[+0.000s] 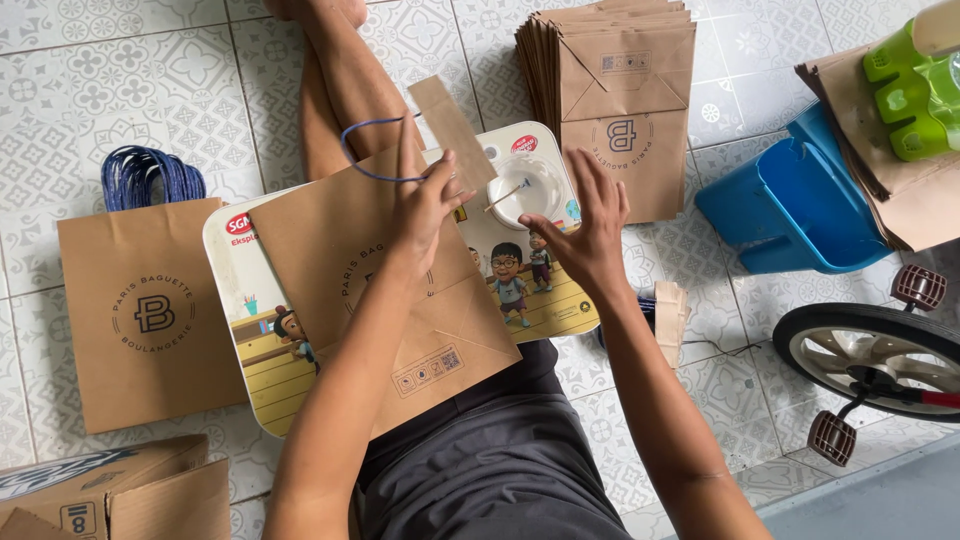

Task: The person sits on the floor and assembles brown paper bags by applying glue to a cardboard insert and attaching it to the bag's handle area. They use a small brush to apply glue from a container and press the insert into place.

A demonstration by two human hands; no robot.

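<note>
The left hand (425, 205) is pinched shut on a brown paper strip (452, 132) and a blue cord handle (372, 150), holding both against the upper edge of a flat brown paper bag (400, 300) that lies across a lap tray (262, 385) printed with cartoon figures. The right hand (590, 235) hovers with fingers spread apart and holds nothing, just beside a small white bowl (530, 190) with a stick in it at the tray's far end. Beyond the tray, a stack of folded bags (620, 90) rests on the tiled floor (100, 90), and a finished bag (150, 310) with blue handles lies to the left.
</note>
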